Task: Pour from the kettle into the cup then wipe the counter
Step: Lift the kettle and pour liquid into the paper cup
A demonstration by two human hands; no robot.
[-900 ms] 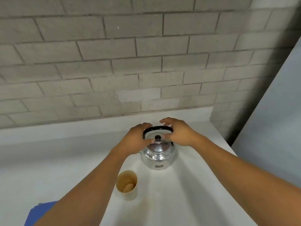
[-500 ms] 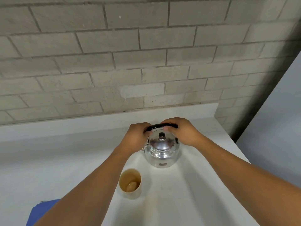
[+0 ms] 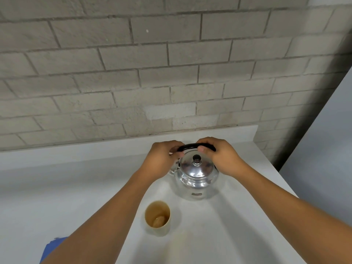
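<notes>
A shiny metal kettle point(image 3: 196, 180) with a black knob on its lid stands on the white counter point(image 3: 76, 197). Its black handle point(image 3: 190, 146) arches upright over the lid. My left hand point(image 3: 162, 159) grips the handle's left end and covers the spout side. My right hand point(image 3: 222, 159) grips the right end. A beige cup point(image 3: 157, 218) stands upright in front of the kettle, slightly left, with a little brownish liquid at its bottom. A blue cloth point(image 3: 54, 248) shows at the lower left, mostly hidden by my left forearm.
A grey brick wall point(image 3: 152, 73) rises behind the counter's low back ledge point(image 3: 114, 147). The counter ends at its right edge point(image 3: 276, 168), beyond which lies a grey floor or panel point(image 3: 323, 159).
The handle has swung from lying back to standing upright over the lid, with both hands following it. The kettle and cup have stayed in place.
</notes>
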